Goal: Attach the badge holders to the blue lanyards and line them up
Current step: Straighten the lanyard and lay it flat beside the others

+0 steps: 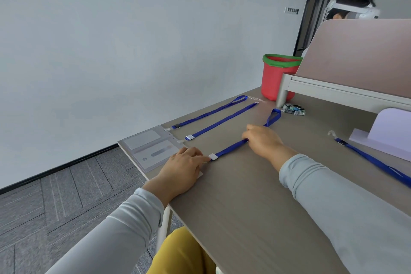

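Observation:
Three blue lanyards lie roughly parallel across the table. The farthest lanyard (211,112) and the middle lanyard (223,121) each end in a clear badge holder (144,139), (159,153) near the table's left edge. My left hand (182,169) lies over a third badge holder, fingertips pinching the white clip (213,157) of the nearest lanyard (231,147). My right hand (263,139) presses down on that strap, fingers curled over it. A fourth lanyard (373,160) with a hook end lies alone at the right.
A red bucket with a green rim (278,75) stands at the far table edge beside a desk divider (355,58). A small packet (293,109) lies near the divider's leg. A lilac stand (391,133) sits at the right. Another person sits behind the divider.

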Demonstrator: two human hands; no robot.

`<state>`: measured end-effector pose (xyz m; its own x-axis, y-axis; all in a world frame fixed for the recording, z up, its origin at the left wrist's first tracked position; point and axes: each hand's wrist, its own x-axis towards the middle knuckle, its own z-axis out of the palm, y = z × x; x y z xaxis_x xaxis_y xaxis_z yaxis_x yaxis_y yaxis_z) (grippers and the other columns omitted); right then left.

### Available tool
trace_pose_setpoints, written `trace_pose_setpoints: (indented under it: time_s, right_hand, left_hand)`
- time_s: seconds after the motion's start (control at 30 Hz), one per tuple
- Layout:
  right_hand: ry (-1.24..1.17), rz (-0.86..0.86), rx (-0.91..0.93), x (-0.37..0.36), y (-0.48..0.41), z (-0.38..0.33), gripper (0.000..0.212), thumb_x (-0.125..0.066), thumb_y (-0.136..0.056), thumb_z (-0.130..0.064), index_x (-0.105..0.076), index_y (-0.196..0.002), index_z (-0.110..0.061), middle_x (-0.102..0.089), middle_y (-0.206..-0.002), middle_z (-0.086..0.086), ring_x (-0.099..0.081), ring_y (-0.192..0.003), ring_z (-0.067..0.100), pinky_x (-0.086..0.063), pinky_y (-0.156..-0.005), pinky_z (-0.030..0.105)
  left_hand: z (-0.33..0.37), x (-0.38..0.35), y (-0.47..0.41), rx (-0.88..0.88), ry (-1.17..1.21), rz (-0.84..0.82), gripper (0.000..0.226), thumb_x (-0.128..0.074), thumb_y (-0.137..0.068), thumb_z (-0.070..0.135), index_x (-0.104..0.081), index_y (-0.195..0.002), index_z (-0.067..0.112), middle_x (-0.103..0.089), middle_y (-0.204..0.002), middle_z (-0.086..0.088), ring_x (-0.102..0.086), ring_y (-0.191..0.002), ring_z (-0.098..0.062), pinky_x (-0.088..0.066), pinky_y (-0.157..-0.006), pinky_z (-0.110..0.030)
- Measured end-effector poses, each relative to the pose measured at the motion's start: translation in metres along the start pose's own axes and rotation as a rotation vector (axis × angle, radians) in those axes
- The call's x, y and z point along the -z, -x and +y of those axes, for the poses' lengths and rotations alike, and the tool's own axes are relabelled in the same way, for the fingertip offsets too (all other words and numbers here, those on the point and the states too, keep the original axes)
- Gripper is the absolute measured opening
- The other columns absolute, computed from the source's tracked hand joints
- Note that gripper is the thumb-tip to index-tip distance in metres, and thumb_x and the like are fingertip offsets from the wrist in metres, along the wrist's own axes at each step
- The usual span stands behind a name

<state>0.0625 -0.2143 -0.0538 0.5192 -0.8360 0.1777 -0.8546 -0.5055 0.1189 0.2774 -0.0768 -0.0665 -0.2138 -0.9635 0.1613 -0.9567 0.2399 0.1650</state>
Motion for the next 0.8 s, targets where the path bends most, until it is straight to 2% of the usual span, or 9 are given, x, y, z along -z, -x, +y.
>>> trace_pose_setpoints:
  time_s: [0.07, 0.17, 0.27, 0.4, 0.57, 0.7, 0.8]
  right_hand:
    - [-0.025, 0.031, -0.022, 0.002, -0.001, -0.001, 0.025, -0.042, -0.088, -0.001, -0.060, -0.103, -0.012, -0.051, -0.103, 0.008, -0.055, -0.086, 0.031, -0.040, -0.063, 0.034]
    - [-0.055, 0.108, -0.078, 0.002, -0.005, -0.004, 0.017, -0.044, -0.086, 0.000, -0.054, -0.096, -0.008, -0.052, -0.100, 0.009, -0.052, -0.076, 0.031, -0.034, -0.058, 0.032]
    - [-0.063, 0.098, -0.106, -0.001, -0.007, -0.011, 0.015, -0.046, -0.086, 0.002, -0.050, -0.094, -0.010, -0.053, -0.099, 0.009, -0.045, -0.070, 0.026, -0.033, -0.058, 0.032]
    - [0.005, 0.048, -0.121, -0.001, -0.007, -0.014, 0.019, -0.046, -0.083, 0.005, -0.049, -0.090, -0.013, -0.055, -0.098, 0.007, -0.044, -0.071, 0.025, -0.033, -0.059, 0.032]
    - [0.045, -0.003, -0.130, -0.003, -0.004, -0.009, 0.031, -0.042, -0.082, 0.008, -0.058, -0.101, -0.010, -0.058, -0.103, 0.007, -0.056, -0.087, 0.028, -0.042, -0.065, 0.032]
    - [0.066, -0.069, -0.196, -0.003, 0.000, -0.014, 0.034, -0.040, -0.088, -0.001, -0.061, -0.111, -0.016, -0.061, -0.107, 0.008, -0.059, -0.094, 0.027, -0.046, -0.070, 0.032]
    - [-0.028, -0.016, -0.285, -0.004, 0.004, -0.022, 0.029, -0.038, -0.096, -0.025, -0.063, -0.105, -0.014, -0.060, -0.102, 0.010, -0.057, -0.090, 0.026, -0.044, -0.067, 0.031]
  left_hand:
    - [0.000, -0.001, 0.000, 0.000, 0.001, 0.004, 0.041, -0.035, -0.099, 0.019, -0.041, -0.137, 0.033, -0.042, -0.136, 0.007, -0.033, -0.126, -0.015, -0.030, -0.101, -0.029]
    - [0.000, -0.001, 0.000, 0.005, 0.007, 0.001, 0.041, -0.034, -0.099, 0.020, -0.041, -0.137, 0.033, -0.042, -0.136, 0.007, -0.033, -0.126, -0.015, -0.029, -0.101, -0.029]
    - [0.000, 0.000, 0.000, 0.008, 0.013, 0.002, 0.041, -0.034, -0.099, 0.020, -0.041, -0.137, 0.033, -0.042, -0.136, 0.007, -0.034, -0.125, -0.015, -0.029, -0.101, -0.029]
    - [0.000, -0.001, 0.000, 0.007, 0.012, 0.005, 0.040, -0.033, -0.099, 0.020, -0.041, -0.136, 0.033, -0.043, -0.135, 0.007, -0.034, -0.124, -0.016, -0.029, -0.101, -0.029]
    - [-0.001, -0.001, 0.000, 0.005, 0.008, 0.004, 0.040, -0.033, -0.099, 0.020, -0.042, -0.136, 0.033, -0.042, -0.135, 0.006, -0.034, -0.125, -0.016, -0.029, -0.102, -0.030]
    - [-0.001, 0.000, 0.000, 0.000, 0.006, -0.003, 0.040, -0.033, -0.099, 0.021, -0.041, -0.137, 0.032, -0.042, -0.136, 0.006, -0.034, -0.125, -0.016, -0.030, -0.103, -0.031]
    - [0.000, 0.000, 0.001, 0.028, 0.048, 0.031, 0.038, -0.036, -0.098, 0.022, -0.041, -0.135, 0.028, -0.043, -0.135, 0.003, -0.037, -0.125, -0.017, -0.032, -0.103, -0.032]
